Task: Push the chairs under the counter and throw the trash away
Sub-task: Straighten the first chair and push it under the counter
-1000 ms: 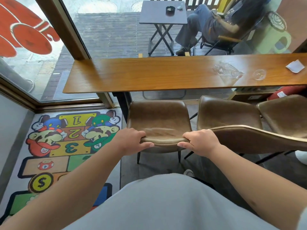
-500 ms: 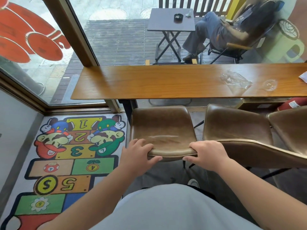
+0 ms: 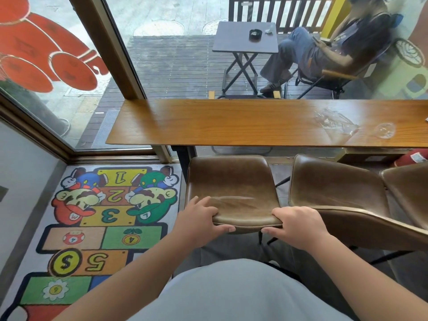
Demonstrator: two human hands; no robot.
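Item one: we are gripping the top edge of the backrest of a brown leather chair at the centre of view. Our left hand is clasping the rail's left end, fingers over the front, thumb underneath; our right hand is doing the same at the right end. Both grips are clenched on the chair.

Item two: the chair's seat is lying with its front edge at the near edge of the wooden worktop, which is running across the view at 12 o'clock.

Item three: a second chair is standing just beside the first at 3 o'clock, its backrest rail passing under our right wrist. A third chair is showing at the right border.

Item four: on the worktop, toward 2 o'clock, crumpled clear plastic wrap is lying near a clear plastic lid, the two apart.

Item five: a hopscotch rug is covering the floor at 9 o'clock.

Item six: beyond the glass, a seated person is beside a small folding table.
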